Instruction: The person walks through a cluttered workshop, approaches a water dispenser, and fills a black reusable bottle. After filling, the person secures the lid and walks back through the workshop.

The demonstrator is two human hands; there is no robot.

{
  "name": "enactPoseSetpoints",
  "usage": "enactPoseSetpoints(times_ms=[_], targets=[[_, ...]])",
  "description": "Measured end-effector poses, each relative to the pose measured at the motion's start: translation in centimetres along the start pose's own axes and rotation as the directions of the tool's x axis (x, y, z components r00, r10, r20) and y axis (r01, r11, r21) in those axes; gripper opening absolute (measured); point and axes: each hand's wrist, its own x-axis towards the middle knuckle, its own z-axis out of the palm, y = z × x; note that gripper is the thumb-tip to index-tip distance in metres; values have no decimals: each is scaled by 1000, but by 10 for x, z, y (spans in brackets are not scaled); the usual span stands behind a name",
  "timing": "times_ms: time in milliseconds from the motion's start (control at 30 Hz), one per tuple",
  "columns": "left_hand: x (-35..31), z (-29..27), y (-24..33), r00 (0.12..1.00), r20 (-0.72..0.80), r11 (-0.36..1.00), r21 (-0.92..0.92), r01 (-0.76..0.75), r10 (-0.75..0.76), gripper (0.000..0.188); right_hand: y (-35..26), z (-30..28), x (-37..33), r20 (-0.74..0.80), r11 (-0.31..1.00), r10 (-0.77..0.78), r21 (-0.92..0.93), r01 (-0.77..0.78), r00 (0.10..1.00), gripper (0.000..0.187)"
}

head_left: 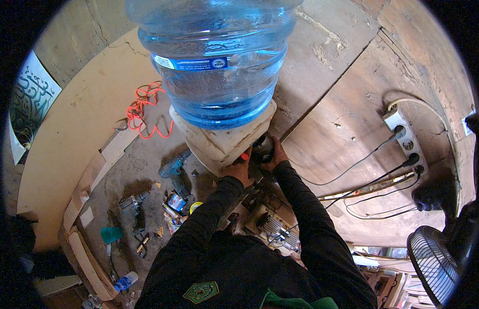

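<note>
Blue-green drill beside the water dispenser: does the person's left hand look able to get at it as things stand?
Probably yes: the left hand would have to come away from the red tap and around the dispenser, but nothing visible covers the drill.

Head-high fisheye, facing down

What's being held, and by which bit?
The right hand holds a dark container by its right side; the left hand is at a red tap, grip unclear.
</note>
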Motion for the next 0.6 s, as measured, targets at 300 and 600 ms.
enactPoseSetpoints(times_ms=[300, 600], targets=[[-7, 0, 3, 991, -132, 1000, 1, -7, 8, 106, -25, -17, -5, 86, 999, 27, 39, -30, 996, 128], [-3, 0, 4, 994, -111, 999, -43, -13, 8, 100, -13, -13, 1, 93, 1000, -22, -7, 22, 995, 128]])
